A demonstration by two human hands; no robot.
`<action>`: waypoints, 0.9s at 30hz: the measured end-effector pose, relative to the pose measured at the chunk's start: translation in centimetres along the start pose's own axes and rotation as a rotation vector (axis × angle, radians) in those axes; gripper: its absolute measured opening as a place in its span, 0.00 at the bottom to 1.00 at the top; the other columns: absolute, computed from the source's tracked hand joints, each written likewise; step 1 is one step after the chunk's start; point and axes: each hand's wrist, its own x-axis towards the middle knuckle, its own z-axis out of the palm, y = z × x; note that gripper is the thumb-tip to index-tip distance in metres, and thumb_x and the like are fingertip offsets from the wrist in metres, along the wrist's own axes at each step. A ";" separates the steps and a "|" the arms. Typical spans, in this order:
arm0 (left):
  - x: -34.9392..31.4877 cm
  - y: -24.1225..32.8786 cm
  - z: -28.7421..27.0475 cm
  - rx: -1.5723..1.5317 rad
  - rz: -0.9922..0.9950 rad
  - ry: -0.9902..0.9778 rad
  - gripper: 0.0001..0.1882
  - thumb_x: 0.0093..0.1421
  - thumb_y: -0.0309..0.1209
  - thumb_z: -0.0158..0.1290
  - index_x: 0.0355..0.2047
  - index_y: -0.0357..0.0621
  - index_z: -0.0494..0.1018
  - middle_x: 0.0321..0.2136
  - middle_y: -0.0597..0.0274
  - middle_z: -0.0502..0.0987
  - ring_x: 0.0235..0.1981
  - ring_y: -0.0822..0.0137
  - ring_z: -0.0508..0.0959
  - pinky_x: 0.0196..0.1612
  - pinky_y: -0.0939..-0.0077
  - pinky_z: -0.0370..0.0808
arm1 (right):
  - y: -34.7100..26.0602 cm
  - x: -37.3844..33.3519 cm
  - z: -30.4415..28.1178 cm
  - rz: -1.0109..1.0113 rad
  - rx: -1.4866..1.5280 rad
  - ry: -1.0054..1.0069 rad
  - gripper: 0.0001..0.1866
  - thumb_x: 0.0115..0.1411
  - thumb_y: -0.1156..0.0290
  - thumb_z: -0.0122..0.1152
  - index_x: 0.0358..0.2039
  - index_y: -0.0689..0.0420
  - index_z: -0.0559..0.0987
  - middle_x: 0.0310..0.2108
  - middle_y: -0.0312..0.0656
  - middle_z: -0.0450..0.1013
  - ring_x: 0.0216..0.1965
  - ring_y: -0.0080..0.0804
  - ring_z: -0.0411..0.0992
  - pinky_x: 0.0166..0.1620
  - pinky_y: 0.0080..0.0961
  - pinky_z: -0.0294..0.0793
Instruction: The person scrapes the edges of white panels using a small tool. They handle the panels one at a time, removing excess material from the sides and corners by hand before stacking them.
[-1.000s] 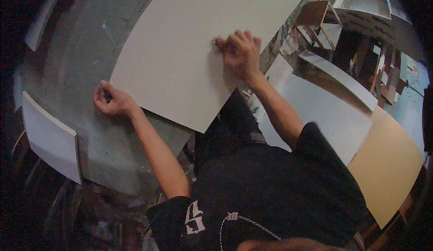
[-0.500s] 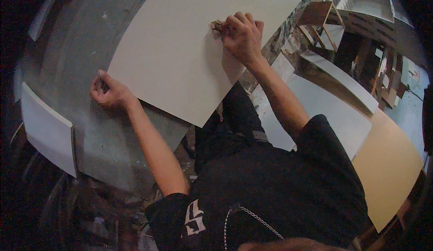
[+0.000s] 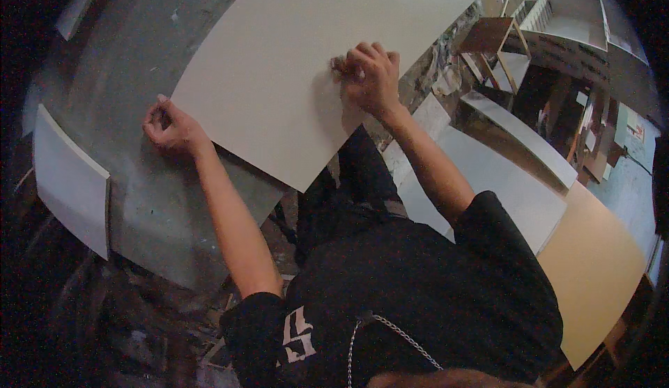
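Note:
A large off-white panel [image 3: 265,74] lies on a grey work surface [image 3: 167,221], one corner pointing toward my body. Over the panel, my right hand [image 3: 373,81] has its fingers closed around a small crumpled brownish rag [image 3: 338,64], which is at the panel's face. At the panel's left corner, my left hand [image 3: 174,128] is closed with curled fingers and the thumb near the forefinger. Whatever lies inside that hand, if anything, cannot be made out.
A white board [image 3: 73,182] stands at the left. Right of my body lie a white panel [image 3: 502,172], a narrow white board [image 3: 519,133] and a tan panel [image 3: 592,262]. Farther off is a small wooden frame [image 3: 495,36], with a large open box [image 3: 575,22] behind it.
My right hand has moved nearer to my body across the panel with the rag. My left hand stays by the panel's corner, turned a little. The view has shifted slightly.

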 end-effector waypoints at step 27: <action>0.1 -1.1 1.2 -0.113 0.099 0.070 0.15 0.56 0.34 0.63 0.33 0.35 0.73 0.28 0.53 0.80 0.28 0.62 0.80 0.33 0.72 0.78 | 4.1 3.3 -0.5 -0.122 -0.047 0.119 0.09 0.41 0.69 0.65 0.25 0.47 0.75 0.28 0.30 0.72 0.37 0.33 0.70 0.41 0.32 0.58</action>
